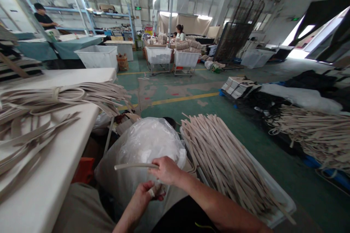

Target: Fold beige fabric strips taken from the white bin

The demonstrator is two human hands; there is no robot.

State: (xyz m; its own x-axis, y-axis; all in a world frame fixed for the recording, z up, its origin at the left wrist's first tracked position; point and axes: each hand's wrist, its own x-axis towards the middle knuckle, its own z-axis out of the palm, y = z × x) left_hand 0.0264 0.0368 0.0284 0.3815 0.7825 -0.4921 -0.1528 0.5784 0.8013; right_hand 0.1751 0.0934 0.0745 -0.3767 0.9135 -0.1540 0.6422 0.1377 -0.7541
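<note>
A single beige strap sits in front of the person's lap, held level, its free end pointing left toward the near edge of the white table. The right hand is closed over it, fingers curled down around the strap and thumb tucked beneath. The left hand lies just below and touches the right one; it is curled shut too, thumb and fingers pinched on a pale piece, and I cannot tell whether that is the strap's other end or tape on a finger.

Directly behind both hands stands a bulging clear plastic bag, its top rising above the knuckles. To the right of the bag, a shallow white bin holds a thick bundle of strips lying lengthwise, their ends fanning past its far rim.

On the left, a looped bundle of straps spreads over the table near its right edge, some ends hanging past it. An orange object shows under that edge.

Across the green floor, another heap of strips lies at the right, with a stack of folded pieces beyond it. Further back stand 3 white tubs; 2 of them are on wheeled frames. 1 person sits behind those, and another person stands at the far left by a blue-covered table.
</note>
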